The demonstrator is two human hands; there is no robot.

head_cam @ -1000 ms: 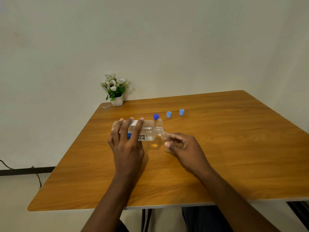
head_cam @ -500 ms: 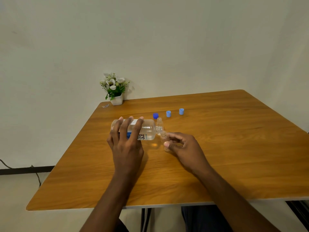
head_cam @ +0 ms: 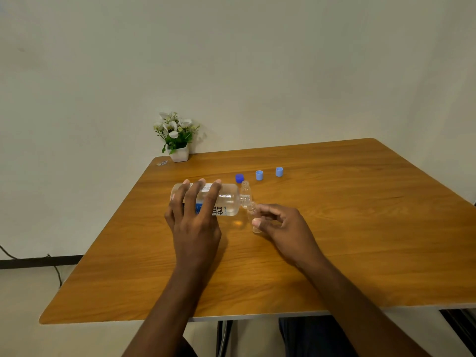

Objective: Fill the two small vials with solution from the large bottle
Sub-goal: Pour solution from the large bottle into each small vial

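Your left hand (head_cam: 193, 220) grips the large bottle (head_cam: 228, 199), tipped sideways at frame centre, mouth at the small vial (head_cam: 253, 215) your right hand (head_cam: 282, 226) pinches. The second vial (head_cam: 245, 188) stands just behind on the surface (head_cam: 360, 228).

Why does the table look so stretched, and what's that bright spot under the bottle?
Head view: the wide-angle lens stretches the table toward the edges; the bright spot is probably light focused through the clear large bottle held by the left hand; the transparent vial in the right hand nearly vanishes against the wood.
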